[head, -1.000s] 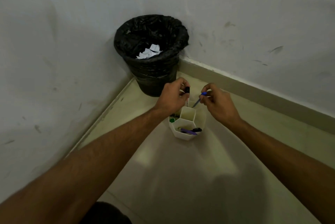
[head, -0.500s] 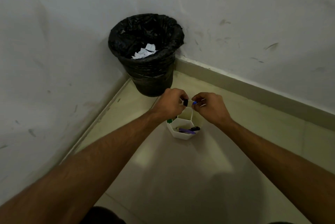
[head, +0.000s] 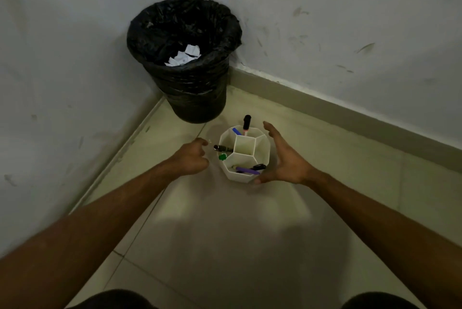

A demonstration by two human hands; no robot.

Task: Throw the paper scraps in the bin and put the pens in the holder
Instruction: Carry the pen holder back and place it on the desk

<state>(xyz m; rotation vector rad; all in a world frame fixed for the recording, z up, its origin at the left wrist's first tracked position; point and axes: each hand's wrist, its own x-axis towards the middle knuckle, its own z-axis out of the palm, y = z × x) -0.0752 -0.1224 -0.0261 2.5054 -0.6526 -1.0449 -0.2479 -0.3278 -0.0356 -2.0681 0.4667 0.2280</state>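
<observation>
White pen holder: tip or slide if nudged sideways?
Probably slides: holder looks squat and wide on smooth floor tile. Likely light; thin plastic walls. Tall black marker sticking out the back may shift.

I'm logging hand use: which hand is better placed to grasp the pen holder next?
Probably right. The right hand is open, curved round the right side of the pen holder, thumb near its front wall. The left hand is loosely curled, apart from it.

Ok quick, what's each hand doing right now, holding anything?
Left hand: loosely curled, holding nothing.
Right hand: open, spread beside the pen holder, holding nothing.
</observation>
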